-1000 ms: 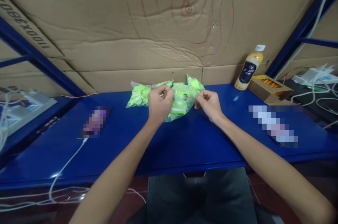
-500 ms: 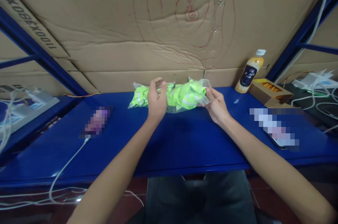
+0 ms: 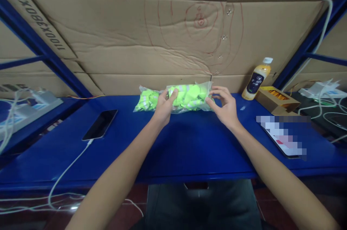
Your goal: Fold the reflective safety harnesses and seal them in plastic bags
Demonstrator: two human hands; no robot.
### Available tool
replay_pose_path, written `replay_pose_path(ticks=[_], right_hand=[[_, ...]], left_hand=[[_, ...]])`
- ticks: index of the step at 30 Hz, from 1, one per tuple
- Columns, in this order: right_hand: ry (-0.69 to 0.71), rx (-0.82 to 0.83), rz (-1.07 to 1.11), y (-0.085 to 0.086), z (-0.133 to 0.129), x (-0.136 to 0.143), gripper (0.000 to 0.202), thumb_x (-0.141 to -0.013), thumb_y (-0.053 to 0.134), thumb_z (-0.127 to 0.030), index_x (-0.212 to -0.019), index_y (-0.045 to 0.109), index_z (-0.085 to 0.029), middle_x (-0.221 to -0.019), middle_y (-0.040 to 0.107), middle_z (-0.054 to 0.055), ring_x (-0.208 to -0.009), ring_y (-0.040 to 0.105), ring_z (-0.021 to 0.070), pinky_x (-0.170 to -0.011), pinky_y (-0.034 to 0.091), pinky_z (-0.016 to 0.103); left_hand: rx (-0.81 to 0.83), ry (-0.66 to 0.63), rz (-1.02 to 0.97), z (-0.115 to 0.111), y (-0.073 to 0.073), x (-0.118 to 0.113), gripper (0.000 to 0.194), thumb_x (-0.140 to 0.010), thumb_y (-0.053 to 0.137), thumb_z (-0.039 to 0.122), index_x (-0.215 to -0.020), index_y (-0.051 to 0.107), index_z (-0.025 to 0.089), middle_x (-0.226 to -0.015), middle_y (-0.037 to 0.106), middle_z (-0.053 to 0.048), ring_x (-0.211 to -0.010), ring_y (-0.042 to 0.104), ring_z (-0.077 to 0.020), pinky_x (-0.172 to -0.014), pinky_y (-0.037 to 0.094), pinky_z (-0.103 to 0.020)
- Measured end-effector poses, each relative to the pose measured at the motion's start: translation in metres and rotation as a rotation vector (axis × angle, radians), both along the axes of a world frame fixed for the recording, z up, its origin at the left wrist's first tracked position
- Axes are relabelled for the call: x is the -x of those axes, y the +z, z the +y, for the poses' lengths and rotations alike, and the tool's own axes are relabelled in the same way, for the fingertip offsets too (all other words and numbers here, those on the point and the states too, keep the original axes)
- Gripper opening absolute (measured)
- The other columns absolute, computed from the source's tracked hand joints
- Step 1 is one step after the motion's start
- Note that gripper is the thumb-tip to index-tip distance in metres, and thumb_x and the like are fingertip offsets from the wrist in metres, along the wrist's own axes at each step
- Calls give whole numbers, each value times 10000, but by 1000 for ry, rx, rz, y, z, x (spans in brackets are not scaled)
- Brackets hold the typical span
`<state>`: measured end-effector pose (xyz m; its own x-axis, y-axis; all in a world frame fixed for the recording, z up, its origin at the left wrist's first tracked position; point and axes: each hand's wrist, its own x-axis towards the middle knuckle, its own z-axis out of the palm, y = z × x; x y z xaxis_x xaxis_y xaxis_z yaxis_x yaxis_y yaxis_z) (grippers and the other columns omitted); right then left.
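Bright yellow-green fabric with pale reflective strips fills a clear plastic bag (image 3: pixel 189 97) near the back of the blue table (image 3: pixel 187 147). A second clear bag (image 3: pixel 146 100) of the same fabric lies to its left, partly behind my left hand. My left hand (image 3: pixel 165 105) grips the left end of the right bag, thumb on top. At that bag's open-looking right edge, my right hand (image 3: pixel 223 105) has its thumb against the plastic and its fingers curved apart behind it.
On the left, a black phone (image 3: pixel 100 124) is plugged into a white cable. A bottle (image 3: pixel 256 79), an opened cardboard box (image 3: pixel 278 99) and a blurred flat device (image 3: pixel 282 137) are on the right. Power strips (image 3: pixel 35 107) flank the table; cardboard (image 3: pixel 121 31) stands behind.
My left hand has lowered from above the bags and closed on the right one. My right hand's fingers have spread from a pinch at the bag's edge. The camera view has shifted slightly.
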<state>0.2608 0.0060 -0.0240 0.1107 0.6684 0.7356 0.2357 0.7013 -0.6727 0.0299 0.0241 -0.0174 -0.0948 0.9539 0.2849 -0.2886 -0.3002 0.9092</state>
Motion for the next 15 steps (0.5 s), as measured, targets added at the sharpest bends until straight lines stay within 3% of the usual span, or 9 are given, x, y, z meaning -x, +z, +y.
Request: replay_pose_path(ticks=[3, 5, 9, 12, 15], right_hand=[[34, 95, -68, 4, 2, -7, 362, -805, 880, -457, -1090, 796, -252, -1259, 686, 99, -1132, 708, 251, -953, 599, 406], [130, 192, -77, 7, 1, -10, 437, -771, 892, -507, -1109, 807, -242, -1258, 706, 100, -1093, 716, 256, -955, 601, 422], [367, 337, -59, 10, -3, -10, 362, -769, 873, -519, -1011, 844, -252, -1099, 799, 62, -1049, 728, 269, -974, 595, 433], [432, 386, 10, 10, -6, -8, 322, -743, 897, -476, -968, 854, -249, -970, 820, 37, -972, 740, 259, -950, 597, 418], [482, 434, 62, 8, -7, -7, 418, -661, 970, -445, -1001, 850, -234, -989, 831, 30, -973, 752, 256, -959, 602, 407]], left_hand=[[-40, -48, 6, 0, -1, 0, 544, -796, 904, 587, -1100, 686, 193, -1155, 752, -97, -1276, 674, -280, -1046, 576, -369], [-75, -83, -4, -3, 1, -2, 541, -809, 897, 585, -1122, 685, 199, -1206, 753, -102, -1301, 672, -291, -1086, 563, -392], [-57, -157, 5, -8, 2, -6, 540, -822, 887, 587, -1144, 686, 203, -1275, 751, -117, -1314, 679, -322, -1109, 560, -435], [-28, -199, 19, -12, 1, -10, 547, -842, 865, 589, -1182, 684, 201, -1322, 738, -134, -1334, 671, -330, -1101, 567, -441], [-51, -181, 53, -13, -1, -13, 520, -875, 830, 595, -1188, 671, 212, -1334, 732, -136, -1335, 673, -315, -1078, 578, -434]])
